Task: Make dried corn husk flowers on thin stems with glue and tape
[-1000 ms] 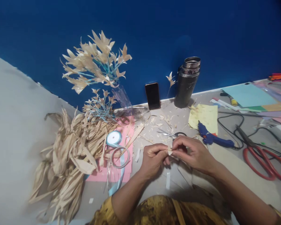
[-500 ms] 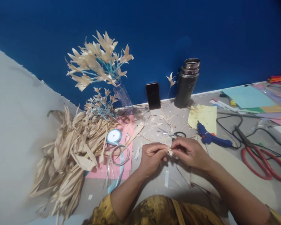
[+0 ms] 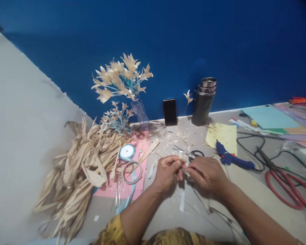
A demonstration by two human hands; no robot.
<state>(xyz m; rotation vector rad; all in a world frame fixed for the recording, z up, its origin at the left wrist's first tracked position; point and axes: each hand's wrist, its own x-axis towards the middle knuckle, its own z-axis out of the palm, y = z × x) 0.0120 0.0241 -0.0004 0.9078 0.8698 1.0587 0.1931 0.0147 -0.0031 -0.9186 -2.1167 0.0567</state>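
Observation:
Over the middle of the table, my left hand (image 3: 167,173) and my right hand (image 3: 207,173) meet, thumbs and fingertips pinched together. Between them is a small pale piece of corn husk (image 3: 181,155), mostly hidden by the fingers. Just beyond my fingertips lie small scissors (image 3: 197,153) with black handles. Thin wire stems (image 3: 201,200) and a white paper strip (image 3: 182,202) rest below my hands. A single husk flower (image 3: 188,97) on a thin stem stands near the wall.
At left are dried corn husks (image 3: 84,170), a ribbon spool (image 3: 127,151), a grey ring (image 3: 133,172) and husk flowers (image 3: 122,78) in a clear bottle (image 3: 139,112). A phone (image 3: 169,112) and flask (image 3: 204,105) stand behind. At right lie a blue glue gun (image 3: 232,159) and red-handled scissors (image 3: 285,190).
The view has tilted up slightly, so things sit lower in the picture. My hands stay together; the fingers have shifted their pinch, and the left fingers are more curled.

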